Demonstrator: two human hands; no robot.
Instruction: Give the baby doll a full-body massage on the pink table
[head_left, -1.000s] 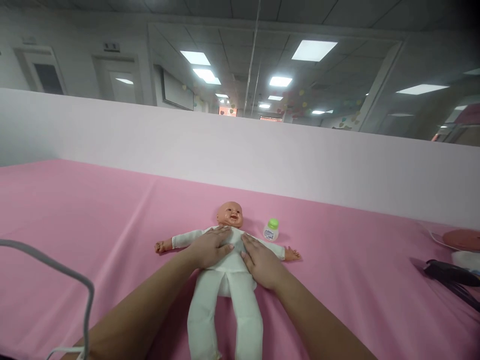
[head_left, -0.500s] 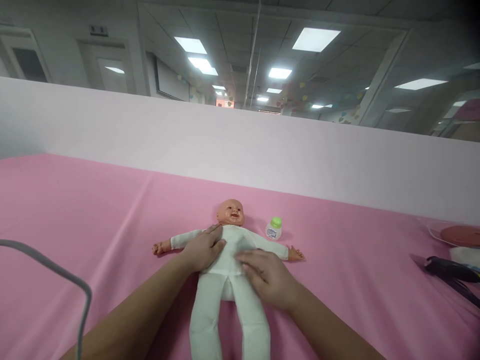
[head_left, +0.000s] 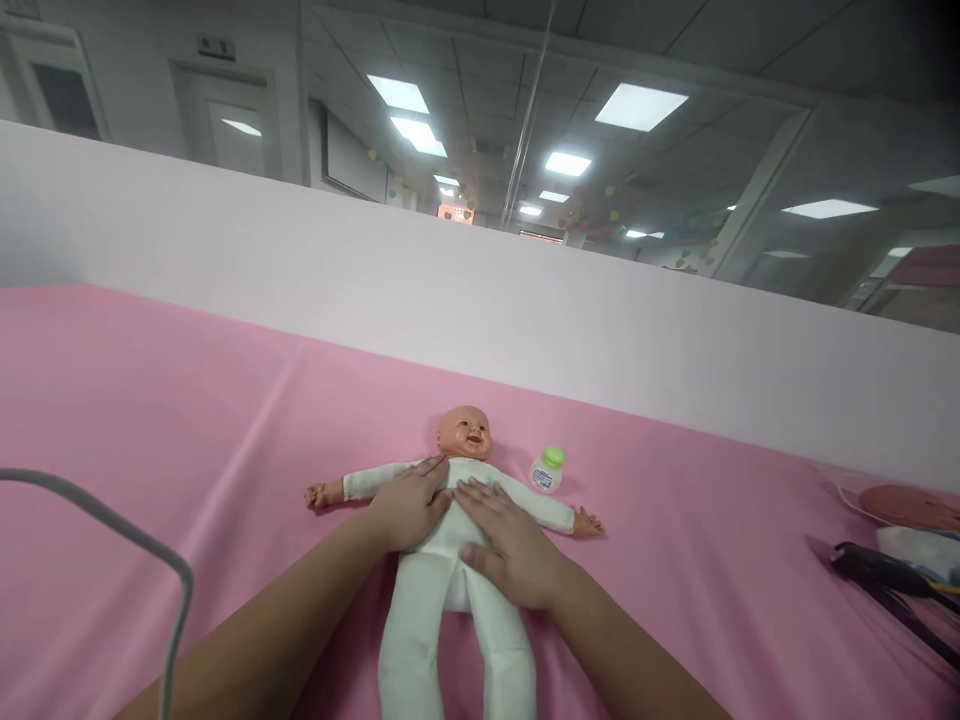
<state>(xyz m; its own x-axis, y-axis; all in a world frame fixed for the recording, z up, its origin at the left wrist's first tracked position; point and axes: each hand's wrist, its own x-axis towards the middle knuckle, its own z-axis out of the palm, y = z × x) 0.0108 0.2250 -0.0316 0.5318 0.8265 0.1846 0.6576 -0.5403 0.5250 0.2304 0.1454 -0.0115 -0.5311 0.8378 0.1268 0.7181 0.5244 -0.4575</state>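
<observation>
A baby doll in a white suit lies on its back on the pink cloth, arms spread, legs pointing toward me. My left hand lies flat on the left side of its chest, fingers stretched out. My right hand rests flat on the belly and chest, fingers together and pointing up toward the doll's neck. Neither hand holds anything. A small white bottle with a green cap stands just right of the doll's head.
A pale partition wall runs behind the pink cloth. A grey cable loops in at the lower left. At the far right lie a dark tool and a reddish round thing on something white.
My right hand slid from the doll's right side to its belly, then up the middle of the chest. My left hand stayed on the chest. The view shifted slightly.
</observation>
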